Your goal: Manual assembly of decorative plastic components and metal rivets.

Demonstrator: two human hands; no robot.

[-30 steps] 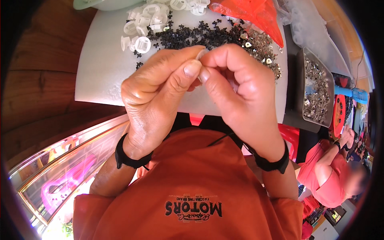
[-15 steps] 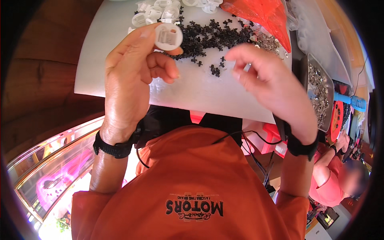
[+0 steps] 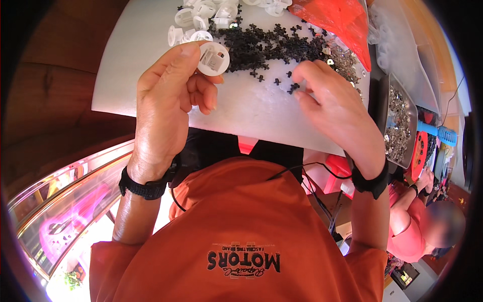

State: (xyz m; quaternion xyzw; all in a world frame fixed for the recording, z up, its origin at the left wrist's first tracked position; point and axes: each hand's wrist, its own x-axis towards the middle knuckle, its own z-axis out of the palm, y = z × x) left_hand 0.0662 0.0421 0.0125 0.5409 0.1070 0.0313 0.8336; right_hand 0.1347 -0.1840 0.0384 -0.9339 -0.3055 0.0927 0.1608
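A round white plastic part (image 3: 213,59) with slots and raised ribs in its face is pinched between the thumb and fingers of my left hand (image 3: 168,95). It is held over the near left of the white tabletop (image 3: 241,113). My right hand (image 3: 329,95) is low over the table, thumb and index finger apart. Loose black cross-shaped pieces (image 3: 293,89) lie right at those fingertips; whether the fingers touch one I cannot tell. Behind both hands spreads a pile of the same black pieces (image 3: 256,48).
More white round parts (image 3: 204,22) are heaped at the far left. Small metal pieces (image 3: 344,63) lie at the right beside a red plastic bag (image 3: 332,20). A metal tray (image 3: 397,123) of metal bits and a blue brush (image 3: 445,135) stand to the right. Another person (image 3: 410,226) sits at far right.
My right hand has come down and slightly left, its fingertips now at the loose black pieces, which lie in different spots. My left hand keeps the white part, its face turned a little.
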